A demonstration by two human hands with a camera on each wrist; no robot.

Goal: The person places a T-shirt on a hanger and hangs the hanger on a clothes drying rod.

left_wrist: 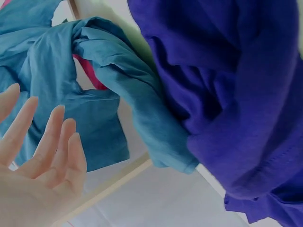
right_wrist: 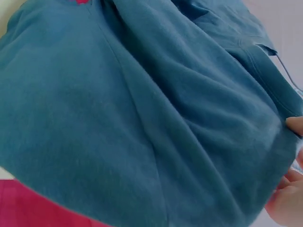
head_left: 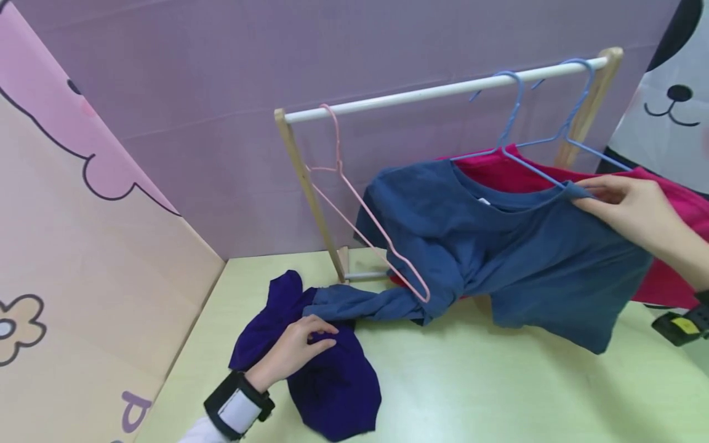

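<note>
A blue T-shirt (head_left: pixel 421 215) hangs on a blue wire hanger (head_left: pixel 512 132) from the rack's white rail. My right hand (head_left: pixel 637 209) pinches the shirt's neckline and shoulder at the hanger's right arm; in the right wrist view the thumb and fingers (right_wrist: pixel 294 124) grip the cloth at the right edge. Below, one end of the shirt trails across a dark purple garment (head_left: pixel 338 381) lying crumpled on the table. My left hand (head_left: pixel 296 347) hovers over that garment with relaxed fingers and holds nothing. The left wrist view shows its spread fingers (left_wrist: pixel 49 142) in front of the blue cloth.
A small clothes rack (head_left: pixel 426 94) with wooden posts stands by the back wall. A pink hanger (head_left: pixel 382 227) hangs near its left end. Behind the blue shirt, a magenta garment (head_left: pixel 672 194) hangs on a second blue hanger (head_left: pixel 576 111). A printed panel (head_left: pixel 83 258) borders the left side.
</note>
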